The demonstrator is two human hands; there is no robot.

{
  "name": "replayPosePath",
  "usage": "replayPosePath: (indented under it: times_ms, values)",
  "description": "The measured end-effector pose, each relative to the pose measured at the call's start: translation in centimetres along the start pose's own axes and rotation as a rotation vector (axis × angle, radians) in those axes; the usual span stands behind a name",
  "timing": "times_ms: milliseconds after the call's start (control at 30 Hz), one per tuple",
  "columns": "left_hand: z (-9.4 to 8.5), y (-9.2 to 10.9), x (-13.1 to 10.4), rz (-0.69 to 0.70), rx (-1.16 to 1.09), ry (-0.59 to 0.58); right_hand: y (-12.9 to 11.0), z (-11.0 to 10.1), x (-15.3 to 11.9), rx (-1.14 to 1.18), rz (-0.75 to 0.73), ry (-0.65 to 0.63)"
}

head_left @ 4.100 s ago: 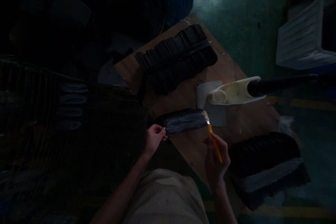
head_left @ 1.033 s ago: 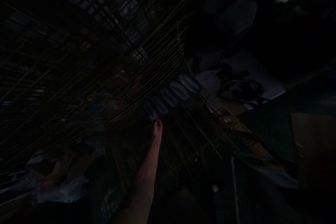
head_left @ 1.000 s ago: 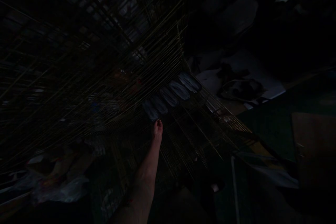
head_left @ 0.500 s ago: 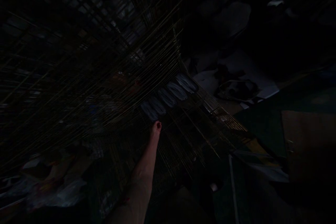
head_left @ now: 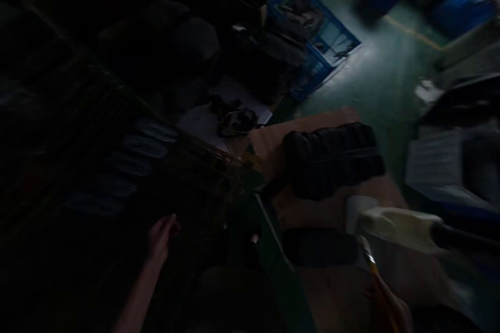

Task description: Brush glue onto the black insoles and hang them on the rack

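The picture is dark and blurred. My left hand is at the lower left, its fingers curled together; whatever they may hold is too dark to see. Beyond it, several pale, elongated sole-like pieces lie in a row on a rack of thin rods. At the lower right my right hand is closed around a brush with an orange handle, bristle end up. Near the brush tip a single dark oblong piece lies on a brown board, below a row of black ridged pieces.
A pale yellowish object with a dark end juts in from the right. Beyond the board are a blue crate and green floor. Grey trays stand at the right, white sheets behind the rack.
The view has swung right, so the rack and pale pieces sit further left. My left hand has drawn back from the row. My right hand, the brush and the board's black pieces have come into view.
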State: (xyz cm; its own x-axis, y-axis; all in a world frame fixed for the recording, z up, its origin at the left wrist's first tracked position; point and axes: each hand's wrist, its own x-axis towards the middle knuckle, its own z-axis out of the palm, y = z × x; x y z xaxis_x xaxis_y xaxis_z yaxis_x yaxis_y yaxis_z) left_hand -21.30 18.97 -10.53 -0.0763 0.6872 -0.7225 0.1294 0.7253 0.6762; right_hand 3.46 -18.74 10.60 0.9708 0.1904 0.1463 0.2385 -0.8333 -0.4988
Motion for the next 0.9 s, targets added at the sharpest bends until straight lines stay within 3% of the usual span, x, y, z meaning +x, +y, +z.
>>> replayPosePath:
  times_ms: [100, 200, 267, 367, 467, 633, 767, 900]
  values:
    - [4.3, -2.0, -6.5, 0.087, 0.324, -0.304, 3.2, -2.8, 0.2, -0.024, 0.108, 0.125]
    - [8.7, -3.0, -13.4, 0.170, 0.470, -0.571, 6.3, -4.4, 1.3, 0.084, 0.220, 0.203]
    - [11.3, -3.6, -17.1, 0.235, 0.492, -0.699, 7.8, -5.0, 2.4, 0.218, 0.276, 0.247]
    - [14.3, -4.4, -20.6, 0.290, 0.500, -0.799, 9.1, -4.9, 4.5, 0.336, 0.256, 0.272]
    - [16.0, -5.5, -22.1, 0.285, 0.485, -0.774, 10.2, -3.7, 6.8, 0.315, 0.165, 0.203]
    - [17.1, -7.2, -23.1, 0.372, 0.562, -0.662, 12.7, -0.8, 9.8, 0.024, -0.042, 0.141]
    - [17.1, -7.9, -23.0, 0.508, 0.690, -0.628, 14.3, 0.3, 10.6, -0.131, -0.117, 0.091]
    - [17.0, -8.0, -22.7, 0.571, 0.806, -0.668, 14.9, 0.0, 10.3, -0.138, -0.180, 0.108]
